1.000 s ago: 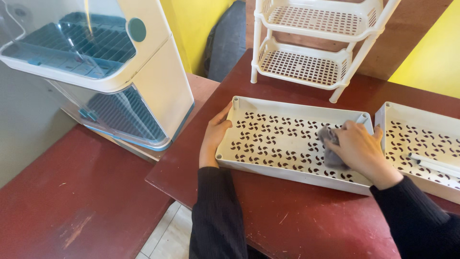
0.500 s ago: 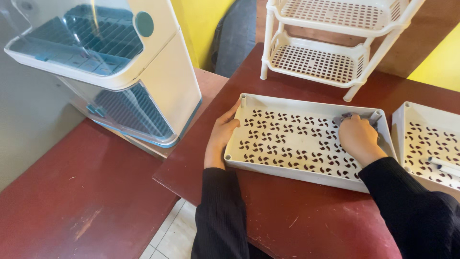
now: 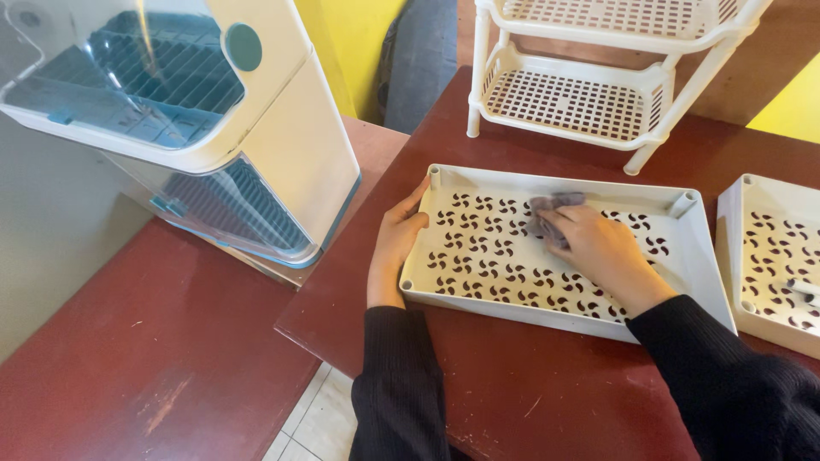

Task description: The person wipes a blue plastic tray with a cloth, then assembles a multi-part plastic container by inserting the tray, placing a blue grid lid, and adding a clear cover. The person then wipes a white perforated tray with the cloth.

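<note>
Pressing a grey cloth (image 3: pixel 551 207) flat, right hand (image 3: pixel 602 248) wipes the sideways-lying tray (image 3: pixel 683 256); left hand (image 3: pixel 395 248) grips its end.

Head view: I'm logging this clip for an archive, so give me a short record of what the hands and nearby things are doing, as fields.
left hand: grips the left edge of the white perforated tray
right hand: presses a grey cloth onto the tray's floor
tray: lies flat on the dark red table
behind tray: white shelf rack, upright
right of tray: second white tray, partly out of view
left: cream and blue dish-rack cabinet on a lower table
</note>
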